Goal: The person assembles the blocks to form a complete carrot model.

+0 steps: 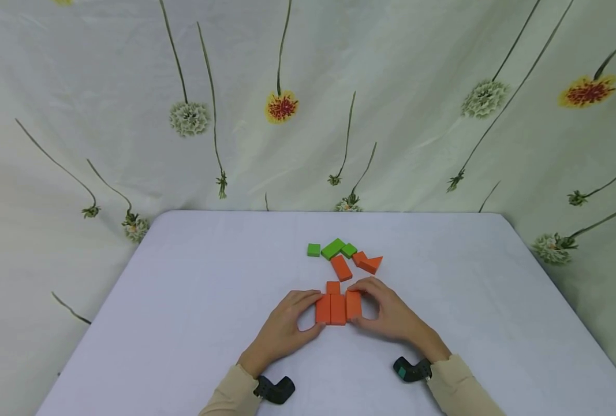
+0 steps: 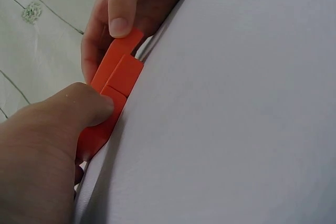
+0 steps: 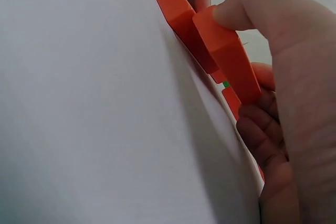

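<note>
Fingers of the left hand (image 1: 283, 329) and right hand (image 1: 389, 312) pinch the orange blocks (image 1: 337, 308), hiding their outer sides.

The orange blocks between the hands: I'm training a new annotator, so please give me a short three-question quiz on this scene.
1. How many orange blocks stand side by side in the row between the left hand and the right hand?
2. True or false: the green blocks lie nearer the person than the row.
3. Which hand grips the row's right end block? A) left hand B) right hand C) neither

Key: 1. Three, with a smaller orange block just behind them. 2. False, they lie farther away on the table. 3. B.
</note>
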Motion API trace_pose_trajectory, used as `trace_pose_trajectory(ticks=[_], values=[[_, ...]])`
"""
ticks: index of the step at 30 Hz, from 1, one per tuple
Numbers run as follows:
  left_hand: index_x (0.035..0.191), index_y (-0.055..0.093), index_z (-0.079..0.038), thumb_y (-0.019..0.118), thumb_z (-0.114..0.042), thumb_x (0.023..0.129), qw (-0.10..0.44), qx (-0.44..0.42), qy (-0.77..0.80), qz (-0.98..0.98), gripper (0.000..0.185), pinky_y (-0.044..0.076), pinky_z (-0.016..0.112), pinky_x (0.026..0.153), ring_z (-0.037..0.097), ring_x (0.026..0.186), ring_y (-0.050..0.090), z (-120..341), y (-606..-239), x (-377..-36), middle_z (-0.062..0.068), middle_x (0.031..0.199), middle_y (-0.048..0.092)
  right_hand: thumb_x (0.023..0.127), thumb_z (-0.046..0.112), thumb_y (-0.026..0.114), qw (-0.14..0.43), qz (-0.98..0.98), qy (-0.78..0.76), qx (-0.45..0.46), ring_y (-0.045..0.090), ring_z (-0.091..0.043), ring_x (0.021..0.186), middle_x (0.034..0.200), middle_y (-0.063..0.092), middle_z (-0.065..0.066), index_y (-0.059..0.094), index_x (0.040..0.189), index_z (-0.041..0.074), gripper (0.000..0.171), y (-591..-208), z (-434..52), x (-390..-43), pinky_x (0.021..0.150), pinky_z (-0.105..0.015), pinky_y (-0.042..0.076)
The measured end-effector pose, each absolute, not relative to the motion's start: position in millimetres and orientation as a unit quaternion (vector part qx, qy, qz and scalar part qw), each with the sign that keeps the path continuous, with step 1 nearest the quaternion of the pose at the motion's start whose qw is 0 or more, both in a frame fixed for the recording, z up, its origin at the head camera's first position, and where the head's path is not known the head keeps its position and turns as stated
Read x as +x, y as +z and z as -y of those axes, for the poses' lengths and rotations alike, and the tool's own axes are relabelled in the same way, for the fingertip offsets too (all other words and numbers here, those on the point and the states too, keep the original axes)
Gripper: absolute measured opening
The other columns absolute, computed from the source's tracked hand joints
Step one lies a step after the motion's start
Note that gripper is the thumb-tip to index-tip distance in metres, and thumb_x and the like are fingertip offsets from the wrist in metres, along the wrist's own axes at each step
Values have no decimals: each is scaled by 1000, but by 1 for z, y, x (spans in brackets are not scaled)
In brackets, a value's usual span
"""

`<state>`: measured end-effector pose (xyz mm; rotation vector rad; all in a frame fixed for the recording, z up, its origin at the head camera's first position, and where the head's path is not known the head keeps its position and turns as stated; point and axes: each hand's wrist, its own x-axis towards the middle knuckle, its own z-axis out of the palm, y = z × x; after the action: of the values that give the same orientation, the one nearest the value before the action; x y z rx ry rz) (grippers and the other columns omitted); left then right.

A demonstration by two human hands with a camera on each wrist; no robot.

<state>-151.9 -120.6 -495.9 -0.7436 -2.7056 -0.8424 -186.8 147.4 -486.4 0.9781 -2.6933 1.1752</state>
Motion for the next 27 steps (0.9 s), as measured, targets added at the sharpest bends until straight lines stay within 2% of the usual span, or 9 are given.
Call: trace_pose_trajectory(ticks=[7,27], values=[[133,58,-16,72,-40,83,103,-250,-288,919,58,46,31,103,8,123,49,120,-495,-151,-6,133,56,77,36,79,8,878,362,314,49,-2,115,123,52,20,57,124,32,52,-485,-149,-185,99,-34,49],[133,58,-16,71,-41,84,123,-258,-271,919,56,48,32,101,9,122,50,120,-496,-151,-6,133,57,79,43,76,-3,889,334,314,46,-3,120,127,51,18,58,127,33,53,-487,-148,-185,101,-38,48]])
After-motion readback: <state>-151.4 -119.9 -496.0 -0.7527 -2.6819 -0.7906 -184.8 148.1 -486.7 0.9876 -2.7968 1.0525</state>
